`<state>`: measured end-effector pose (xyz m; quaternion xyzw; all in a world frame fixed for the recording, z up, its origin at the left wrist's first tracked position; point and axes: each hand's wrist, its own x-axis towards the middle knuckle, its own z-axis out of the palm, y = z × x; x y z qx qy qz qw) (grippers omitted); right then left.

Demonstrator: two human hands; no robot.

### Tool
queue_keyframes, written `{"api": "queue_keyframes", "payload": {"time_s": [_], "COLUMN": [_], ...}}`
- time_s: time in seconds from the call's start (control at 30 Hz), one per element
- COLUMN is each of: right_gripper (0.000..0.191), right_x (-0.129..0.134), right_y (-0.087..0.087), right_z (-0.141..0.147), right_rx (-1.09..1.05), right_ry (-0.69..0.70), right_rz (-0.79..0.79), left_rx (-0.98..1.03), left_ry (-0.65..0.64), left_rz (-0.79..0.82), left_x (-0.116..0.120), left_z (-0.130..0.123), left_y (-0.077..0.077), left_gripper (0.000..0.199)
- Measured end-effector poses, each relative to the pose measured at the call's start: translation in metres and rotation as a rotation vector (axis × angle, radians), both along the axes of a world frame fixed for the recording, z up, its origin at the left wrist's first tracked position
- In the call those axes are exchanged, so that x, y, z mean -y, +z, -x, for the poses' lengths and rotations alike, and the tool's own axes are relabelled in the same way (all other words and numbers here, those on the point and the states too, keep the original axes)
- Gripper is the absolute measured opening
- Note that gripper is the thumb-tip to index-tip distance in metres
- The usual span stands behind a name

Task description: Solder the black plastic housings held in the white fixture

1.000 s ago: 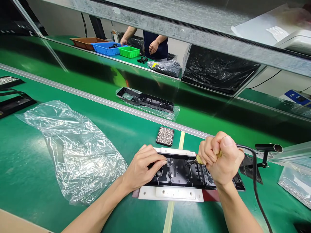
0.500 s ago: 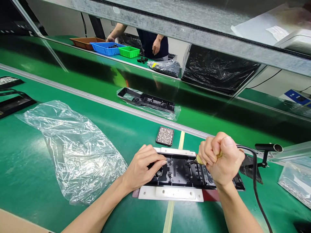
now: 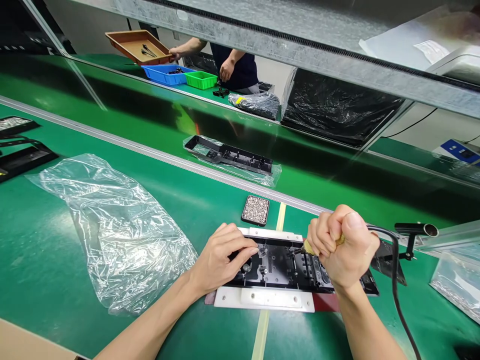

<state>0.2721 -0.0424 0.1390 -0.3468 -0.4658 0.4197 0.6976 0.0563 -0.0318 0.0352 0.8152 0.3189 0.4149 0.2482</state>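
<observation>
A long black plastic housing (image 3: 277, 267) lies between white blocks of a fixture (image 3: 264, 299). My right hand (image 3: 341, 245) is wrapped round the yellowish handle of a corded tool (image 3: 308, 247), whose dark tip reaches into the housing's upper middle. Over the housing's left part, my left hand (image 3: 225, 257) has thumb and forefinger brought together; whatever is between the fingertips is too small to make out. Just behind the fixture sits a small black tray (image 3: 255, 210) full of tiny metal pieces.
Clear plastic bag (image 3: 127, 235) at left; black parts (image 3: 22, 160) at far left. Another black housing (image 3: 232, 155) lies on plastic beyond the rail. Metal tube holder (image 3: 416, 230) and cable (image 3: 395, 280) at right. Across, a person's hand (image 3: 227, 70) is near blue (image 3: 168, 75) and green bins (image 3: 201, 80).
Across the table, the person has lifted and tilted the brown tray, showing dark pieces inside, and their other hand has moved left. My hands have hardly moved.
</observation>
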Motion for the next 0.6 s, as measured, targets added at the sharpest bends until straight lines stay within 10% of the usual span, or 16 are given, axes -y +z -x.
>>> {"api": "queue_keyframes", "payload": {"time_s": [0.6], "right_gripper": [0.044], "right_x": [0.0005], "right_y": [-0.0005], "right_z": [0.0014], "right_rx": [-0.004], "right_ry": [0.002], "right_rz": [-0.004], "left_rx": [-0.007], "left_ry": [0.009], "left_rz": [0.004], "left_x": [0.0005], "left_z": [0.0012], "left_y": [0.0018], "left_gripper": [0.013]}}
